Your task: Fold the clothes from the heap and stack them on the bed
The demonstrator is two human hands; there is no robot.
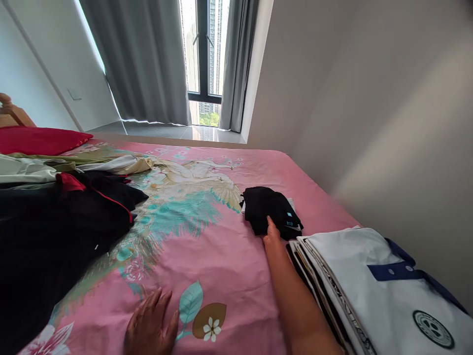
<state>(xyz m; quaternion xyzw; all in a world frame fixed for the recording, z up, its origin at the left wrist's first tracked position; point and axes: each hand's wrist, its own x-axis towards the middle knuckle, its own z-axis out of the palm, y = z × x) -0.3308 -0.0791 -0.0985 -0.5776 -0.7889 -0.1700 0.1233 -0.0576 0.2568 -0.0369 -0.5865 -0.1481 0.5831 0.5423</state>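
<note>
My right hand [272,232] reaches forward to a small pile of folded black clothes [268,206]. A finger or thumb lies over its near edge, while the other fingers are hidden under or behind the cloth. Some white fabric peeks out at the pile's sides, and small light-blue marks show on the black. My left hand [151,323] rests palm down on the pink bedsheet [229,276], fingers stretched, holding nothing. Beside my right forearm stands a tall stack of folded clothes, topped by a white polo shirt [343,261] with a navy collar and a round badge.
Dark clothes with red trim [66,227] are spread on the bed's left side. Behind them lie white and olive garments [33,169] and a red pillow [40,139]. A grey wall [369,123] borders the right; grey curtains [144,64] and a window stand beyond the bed.
</note>
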